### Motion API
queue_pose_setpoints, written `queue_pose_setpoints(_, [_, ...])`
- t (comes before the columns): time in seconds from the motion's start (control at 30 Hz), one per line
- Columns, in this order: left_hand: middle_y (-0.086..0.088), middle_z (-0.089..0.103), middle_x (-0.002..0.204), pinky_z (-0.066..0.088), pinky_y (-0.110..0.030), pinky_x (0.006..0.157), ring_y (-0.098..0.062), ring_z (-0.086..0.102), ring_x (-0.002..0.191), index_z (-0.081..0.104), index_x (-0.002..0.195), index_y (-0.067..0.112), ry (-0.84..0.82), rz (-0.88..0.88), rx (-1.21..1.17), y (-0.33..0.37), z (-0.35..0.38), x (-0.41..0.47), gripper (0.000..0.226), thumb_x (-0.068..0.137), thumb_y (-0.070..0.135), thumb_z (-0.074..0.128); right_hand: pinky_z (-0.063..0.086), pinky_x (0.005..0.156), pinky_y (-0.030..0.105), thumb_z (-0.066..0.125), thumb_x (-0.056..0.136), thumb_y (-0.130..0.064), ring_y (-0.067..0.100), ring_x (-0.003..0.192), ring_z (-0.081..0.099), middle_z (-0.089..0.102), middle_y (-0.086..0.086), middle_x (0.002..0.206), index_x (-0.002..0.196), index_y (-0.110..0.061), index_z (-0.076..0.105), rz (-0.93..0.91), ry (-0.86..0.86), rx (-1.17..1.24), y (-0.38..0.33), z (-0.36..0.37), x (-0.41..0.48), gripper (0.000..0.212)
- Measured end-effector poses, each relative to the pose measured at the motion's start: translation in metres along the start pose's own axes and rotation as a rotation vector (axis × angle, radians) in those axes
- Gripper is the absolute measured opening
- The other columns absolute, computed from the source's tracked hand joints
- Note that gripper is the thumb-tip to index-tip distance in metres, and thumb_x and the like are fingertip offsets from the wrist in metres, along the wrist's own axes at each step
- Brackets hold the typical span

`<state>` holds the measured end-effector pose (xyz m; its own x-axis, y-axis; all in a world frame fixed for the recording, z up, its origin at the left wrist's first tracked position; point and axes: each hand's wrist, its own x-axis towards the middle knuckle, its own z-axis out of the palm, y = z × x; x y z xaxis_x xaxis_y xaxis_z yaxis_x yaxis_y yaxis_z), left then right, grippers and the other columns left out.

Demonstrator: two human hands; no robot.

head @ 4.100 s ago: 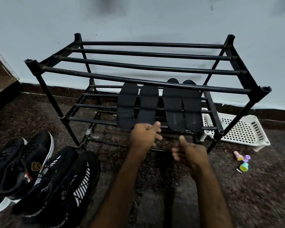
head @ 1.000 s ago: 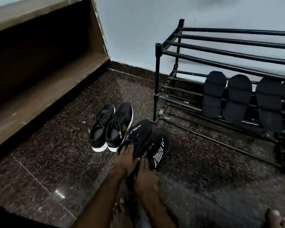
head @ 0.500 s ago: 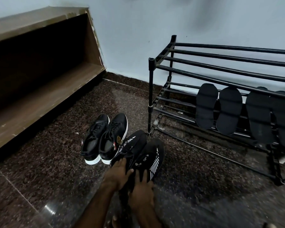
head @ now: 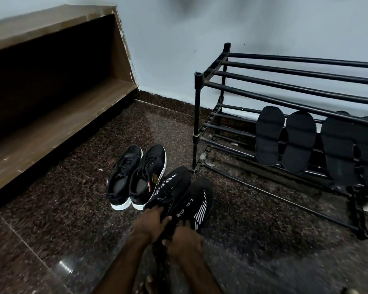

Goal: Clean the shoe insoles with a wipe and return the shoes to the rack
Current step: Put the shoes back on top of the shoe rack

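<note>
The striped shoes [head: 200, 196] lie side by side on the floor [head: 253, 219], long axis running away from the person, toes toward the rack's [head: 197, 124] near corner post, heels at the hands; the left hand [head: 151, 223] and right hand [head: 184, 240] each curl their fingers over a heel; four insoles [head: 268, 134] lean upright on the rack's lower bars; white-soled shoes [head: 136, 179] stand just left.

Legible markings on the footwear.
White lettering, roughly "SPOR SP", runs along the striped black shoe [head: 192, 205]; its remaining characters are unreadable.
</note>
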<state>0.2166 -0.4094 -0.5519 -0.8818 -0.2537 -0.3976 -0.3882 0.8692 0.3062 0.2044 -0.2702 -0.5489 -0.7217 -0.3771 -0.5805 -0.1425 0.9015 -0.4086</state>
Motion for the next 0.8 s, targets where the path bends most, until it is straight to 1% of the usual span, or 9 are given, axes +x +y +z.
queue_pose_setpoints(0.07, [-0.007, 0.054, 0.141, 0.04, -0.033, 0.105, -0.027, 0.05, 0.128, 0.052, 0.137, 0.017, -0.035, -0.039, -0.028, -0.001, 0.001, 0.004, 0.083, 0.08, 0.074, 0.031, 0.043, 0.102, 0.037, 0.064, 0.088, -0.047, 0.033, 0.129, 0.049, 0.021, 0.011, 0.158, 0.155, -0.014, 0.014, 0.005, 0.006, 0.002, 0.003, 0.006, 0.003, 0.09])
queue_pose_setpoints(0.13, [-0.012, 0.036, 0.156, 0.031, -0.033, 0.114, -0.029, 0.037, 0.141, 0.032, 0.151, 0.009, -0.047, -0.074, -0.059, 0.001, 0.002, 0.003, 0.079, 0.094, 0.062, 0.043, 0.043, 0.102, 0.038, 0.061, 0.091, -0.045, 0.035, 0.131, 0.045, 0.014, 0.009, 0.161, 0.157, -0.018, 0.005, 0.008, 0.037, -0.009, 0.004, 0.012, 0.005, 0.091])
queue_pose_setpoints(0.2, [-0.01, 0.011, 0.166, 0.018, -0.032, 0.12, -0.025, 0.018, 0.151, 0.01, 0.158, 0.008, -0.017, -0.086, -0.059, 0.004, 0.006, 0.0, 0.084, 0.098, 0.056, 0.043, 0.042, 0.103, 0.04, 0.057, 0.093, -0.045, 0.035, 0.134, 0.04, 0.011, 0.008, 0.163, 0.158, -0.019, 0.001, 0.01, 0.075, -0.027, 0.006, 0.017, 0.005, 0.09])
queue_pose_setpoints(0.3, [-0.001, 0.0, 0.167, 0.014, -0.036, 0.119, -0.017, 0.005, 0.153, -0.001, 0.159, 0.014, 0.099, -0.053, -0.053, 0.006, 0.012, -0.007, 0.086, 0.098, 0.056, 0.043, 0.04, 0.104, 0.039, 0.054, 0.094, -0.044, 0.034, 0.132, 0.038, 0.01, 0.006, 0.163, 0.158, -0.018, -0.002, 0.015, 0.11, -0.041, 0.006, 0.019, 0.002, 0.089])
queue_pose_setpoints(0.43, [0.0, 0.008, 0.166, 0.017, -0.034, 0.119, -0.015, 0.008, 0.152, 0.004, 0.159, 0.015, 0.139, 0.024, -0.106, 0.003, 0.011, -0.011, 0.083, 0.097, 0.057, 0.041, 0.045, 0.098, 0.037, 0.061, 0.092, -0.04, 0.032, 0.126, 0.047, 0.012, 0.006, 0.162, 0.157, -0.017, -0.002, 0.037, 0.121, -0.061, 0.001, 0.012, -0.001, 0.094])
queue_pose_setpoints(0.53, [-0.008, 0.026, 0.162, 0.024, -0.028, 0.116, -0.021, 0.028, 0.147, 0.013, 0.158, 0.014, 0.081, 0.017, -0.138, -0.007, 0.005, -0.012, 0.079, 0.094, 0.048, 0.045, 0.045, 0.097, 0.037, 0.058, 0.094, -0.038, 0.031, 0.125, 0.054, 0.028, 0.014, 0.157, 0.157, -0.012, -0.004, 0.037, 0.071, -0.069, -0.004, 0.009, 0.001, 0.092])
queue_pose_setpoints(0.63, [-0.015, 0.047, 0.147, 0.039, -0.032, 0.108, -0.03, 0.048, 0.131, 0.019, 0.158, 0.022, 0.013, 0.023, -0.104, -0.013, -0.005, -0.014, 0.085, 0.081, 0.038, 0.05, 0.045, 0.097, 0.038, 0.05, 0.099, -0.037, 0.031, 0.124, 0.056, 0.048, 0.015, 0.143, 0.156, -0.012, 0.0, 0.073, 0.054, -0.076, -0.009, 0.009, 0.006, 0.08])
queue_pose_setpoints(0.73, [0.001, 0.045, 0.152, 0.039, -0.028, 0.109, -0.023, 0.047, 0.135, 0.03, 0.154, 0.03, -0.086, 0.115, 0.0, -0.024, -0.015, -0.008, 0.084, 0.074, 0.037, 0.059, 0.046, 0.097, 0.039, 0.05, 0.1, -0.033, 0.033, 0.124, 0.055, 0.048, 0.015, 0.142, 0.154, -0.015, 0.009, 0.099, 0.052, -0.085, -0.012, 0.008, 0.01, 0.07])
queue_pose_setpoints(0.8, [0.005, 0.039, 0.156, 0.037, -0.027, 0.111, -0.017, 0.042, 0.139, 0.027, 0.155, 0.03, -0.115, 0.143, 0.082, -0.03, -0.019, -0.001, 0.09, 0.076, 0.041, 0.068, 0.045, 0.098, 0.039, 0.054, 0.098, -0.032, 0.033, 0.125, 0.055, 0.047, 0.017, 0.143, 0.155, -0.014, 0.008, 0.057, 0.014, -0.115, -0.011, 0.007, 0.009, 0.075])
